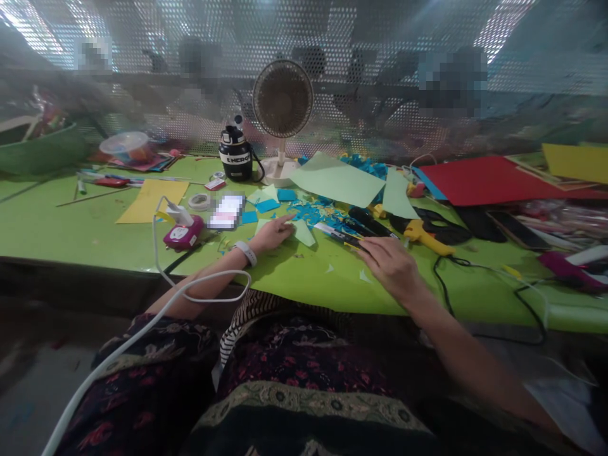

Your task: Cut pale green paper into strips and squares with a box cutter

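My left hand (273,234), with a pale band on the wrist, rests on the green tabletop (285,272). Its index finger is stretched out, and it touches or nearly touches a small pale green paper piece (304,234). To the right, the fingers of my right hand (392,265) are closed on the near end of what looks like a dark utility knife (339,235) with a pale tip and yellow parts. Blue and yellow paper scraps (311,214) lie heaped just beyond both hands. Part of the knife is hidden under my fingers.
Behind the scraps stand a fan (284,98) and a black flask (236,155). A phone (227,211), tape roll (199,201) and purple power socket (183,233) lie left. A yellow glue gun (425,239) with trailing cords and red paper (503,180) lie right. A white cable (154,310) crosses my left forearm.
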